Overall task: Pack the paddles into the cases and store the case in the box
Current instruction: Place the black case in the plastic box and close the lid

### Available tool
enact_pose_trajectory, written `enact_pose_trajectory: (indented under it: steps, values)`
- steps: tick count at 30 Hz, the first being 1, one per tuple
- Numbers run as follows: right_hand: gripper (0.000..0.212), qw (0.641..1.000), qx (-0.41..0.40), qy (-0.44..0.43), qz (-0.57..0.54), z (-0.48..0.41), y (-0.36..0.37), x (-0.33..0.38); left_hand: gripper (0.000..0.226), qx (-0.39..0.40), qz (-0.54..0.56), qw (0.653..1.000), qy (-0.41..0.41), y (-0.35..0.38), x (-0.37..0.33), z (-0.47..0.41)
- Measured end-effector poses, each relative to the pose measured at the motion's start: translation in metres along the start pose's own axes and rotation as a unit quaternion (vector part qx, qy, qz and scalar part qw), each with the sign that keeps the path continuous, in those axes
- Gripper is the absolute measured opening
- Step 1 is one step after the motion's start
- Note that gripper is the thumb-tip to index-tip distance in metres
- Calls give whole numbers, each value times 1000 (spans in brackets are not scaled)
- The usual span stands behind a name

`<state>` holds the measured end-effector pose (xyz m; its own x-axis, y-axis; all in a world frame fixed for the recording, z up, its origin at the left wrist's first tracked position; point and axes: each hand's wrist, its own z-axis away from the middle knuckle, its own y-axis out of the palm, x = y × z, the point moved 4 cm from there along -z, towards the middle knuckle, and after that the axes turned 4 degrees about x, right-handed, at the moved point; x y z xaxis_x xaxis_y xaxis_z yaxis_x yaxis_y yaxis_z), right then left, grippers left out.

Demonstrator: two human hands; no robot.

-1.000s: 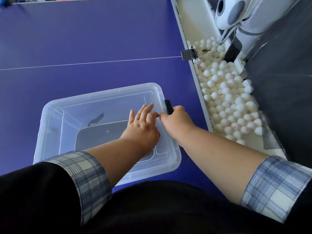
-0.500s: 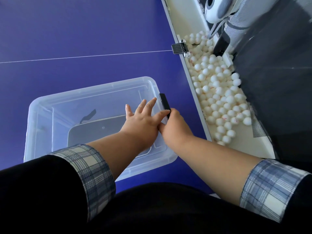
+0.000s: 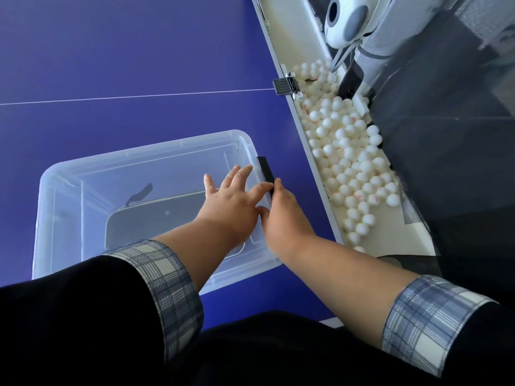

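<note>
A clear plastic box with its translucent lid on stands on the blue table. Through the lid I see a grey paddle case with a dark strap lying inside. My left hand rests flat on the lid near its right edge, fingers spread. My right hand is at the box's right side, fingers curled on the black latch that stands up along the rim. No paddles show.
The blue table-tennis table carries a white line. Past its right edge lies a tray of several white balls, with a white ball machine above it. A net clamp grips the table edge.
My left hand has spread flatter on the lid. My right hand has slid down along the black latch. The view has shifted slightly.
</note>
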<state>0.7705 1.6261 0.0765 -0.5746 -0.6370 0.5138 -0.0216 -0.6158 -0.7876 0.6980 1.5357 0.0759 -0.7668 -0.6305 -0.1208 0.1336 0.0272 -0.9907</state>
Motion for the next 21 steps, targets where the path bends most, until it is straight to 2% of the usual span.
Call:
enact_pose_trajectory:
  steps: [6,12,16,18,21]
  values:
    - [69,999,-4,-36,27,3,2,1,49,-9,21,1000,-11,1,2,2]
    - [74,996,20,-58,64,3,3,7,57,5,28,999,-25,-10,2,6]
    - [69,989,-16,-76,128,7,5,20,53,-16,54,997,-45,-20,9,26]
    - [65,981,-28,-111,156,10,11,35,54,-24,81,994,-76,-19,24,46]
    - [63,963,4,-177,204,15,33,68,58,-17,99,987,-128,-15,62,86]
